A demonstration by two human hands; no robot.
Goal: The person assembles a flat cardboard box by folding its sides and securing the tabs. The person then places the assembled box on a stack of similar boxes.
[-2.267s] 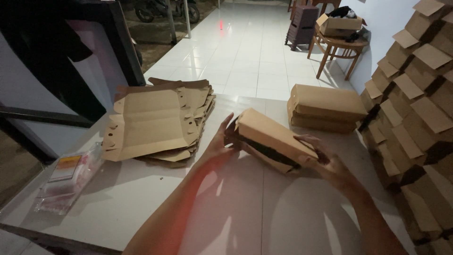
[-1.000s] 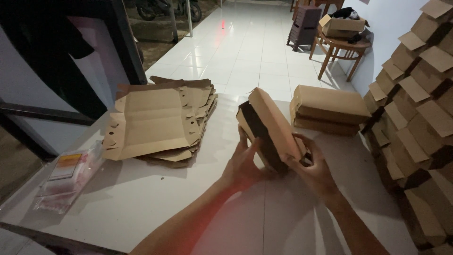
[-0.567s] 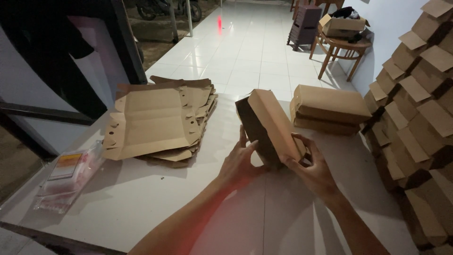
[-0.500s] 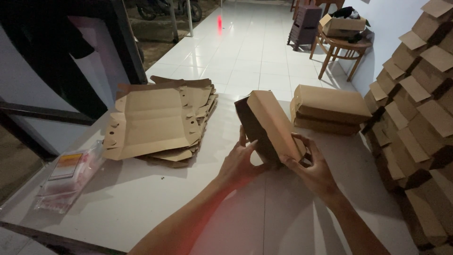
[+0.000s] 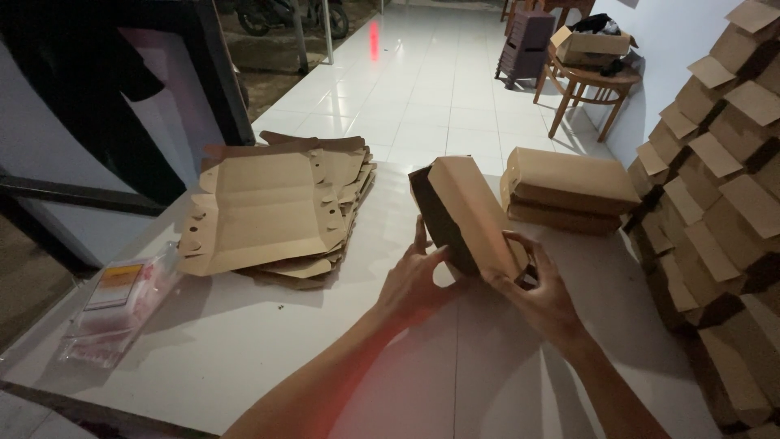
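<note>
box half-folded, both hands on it

progress, as judged from how things lie: a cardboard box (image 5: pixel 467 215) is up off the white table (image 5: pixel 244 349), tilted on end, its dark open side turned left; the body looks formed but the near end looks not yet tucked shut. just behind it to the right sit two finished boxes (image 5: pixel 569 191), stacked flat and closed. at the right edge a tall stack of folded boxes (image 5: pixel 723 187) climbs out of frame, so a good deal seems done. left of centre lies a pile of flat blanks (image 5: pixel 276 207), unfolded, several sheets deep, so plenty seems left

left hand (image 5: pixel 410 284): fingers partly spread, tips pressed up against the lower open edge of the box, propping it from below; not closed round it

right hand (image 5: pixel 540 297): curled at the box's near right end, thumb and fingers pinching what looks like a flap or tab there; the exact grip is shadowed and hard to read

elsewhere: a clear plastic packet (image 5: pixel 118 309) near the table's left edge, well apart from both hands; a wooden stool (image 5: pixel 585 89) with an open carton on the tiled floor beyond
</note>
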